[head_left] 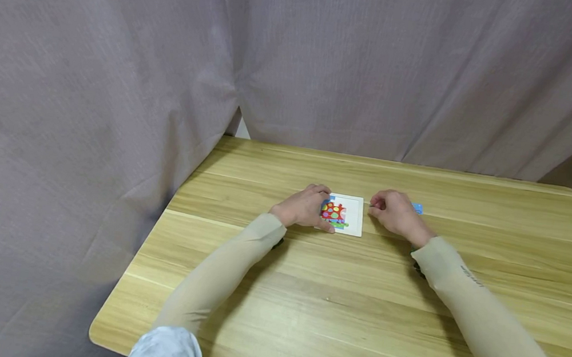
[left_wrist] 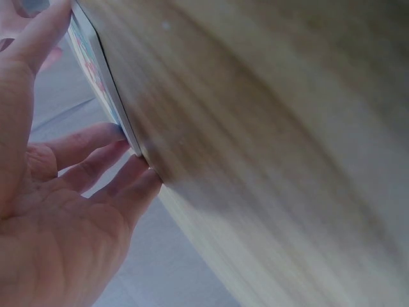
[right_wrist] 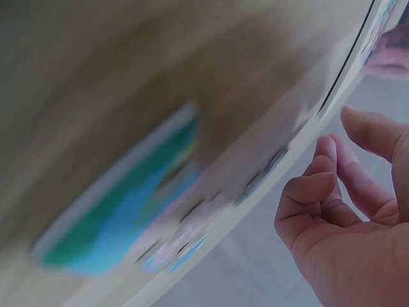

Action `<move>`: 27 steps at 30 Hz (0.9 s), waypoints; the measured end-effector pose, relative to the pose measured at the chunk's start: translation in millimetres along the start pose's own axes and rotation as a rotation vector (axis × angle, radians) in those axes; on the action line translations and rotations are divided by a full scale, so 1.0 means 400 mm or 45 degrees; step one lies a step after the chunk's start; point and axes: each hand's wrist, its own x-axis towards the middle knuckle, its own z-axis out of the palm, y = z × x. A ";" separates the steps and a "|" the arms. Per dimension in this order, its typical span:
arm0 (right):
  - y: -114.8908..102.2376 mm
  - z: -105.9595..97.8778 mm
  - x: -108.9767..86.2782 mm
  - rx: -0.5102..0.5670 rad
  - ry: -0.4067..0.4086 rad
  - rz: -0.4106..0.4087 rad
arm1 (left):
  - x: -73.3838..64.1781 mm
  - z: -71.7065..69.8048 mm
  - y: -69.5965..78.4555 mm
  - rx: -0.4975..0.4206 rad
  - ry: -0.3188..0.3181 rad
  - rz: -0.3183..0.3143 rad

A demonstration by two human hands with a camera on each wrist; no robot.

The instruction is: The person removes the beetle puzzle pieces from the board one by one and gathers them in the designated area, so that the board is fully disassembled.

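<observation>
A white-framed jigsaw board (head_left: 356, 217) lies on the table, with a partly assembled picture of a red, dotted shape (head_left: 333, 210) on its left side. My left hand (head_left: 305, 206) grips the board's left side, thumb at the near edge and fingers at the far edge. In the left wrist view, the fingertips (left_wrist: 118, 132) meet the board's rim. Just right of the board is my right hand (head_left: 395, 212), thumb and fingers bent toward each other. A tiny dark bit shows at its fingertips in the head view; I cannot tell whether it is a held piece.
Blue puzzle pieces (head_left: 417, 208) lie beyond the right hand, partly hidden by it. The right wrist view shows a blurred green and blue piece (right_wrist: 118, 204) and several others on the wooden table (head_left: 304, 307). Grey curtains (head_left: 328, 62) hang behind and to the left.
</observation>
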 end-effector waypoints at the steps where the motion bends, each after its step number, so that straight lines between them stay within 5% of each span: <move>1: -0.008 0.005 0.001 -0.005 0.001 -0.013 | 0.000 0.000 0.000 -0.002 0.000 0.001; 10: -0.064 0.050 0.014 0.001 -0.023 -0.077 | 0.003 0.001 -0.002 -0.003 0.005 0.006; 27: -0.093 0.077 0.028 0.035 -0.130 -0.029 | 0.001 -0.001 0.001 -0.042 -0.021 0.014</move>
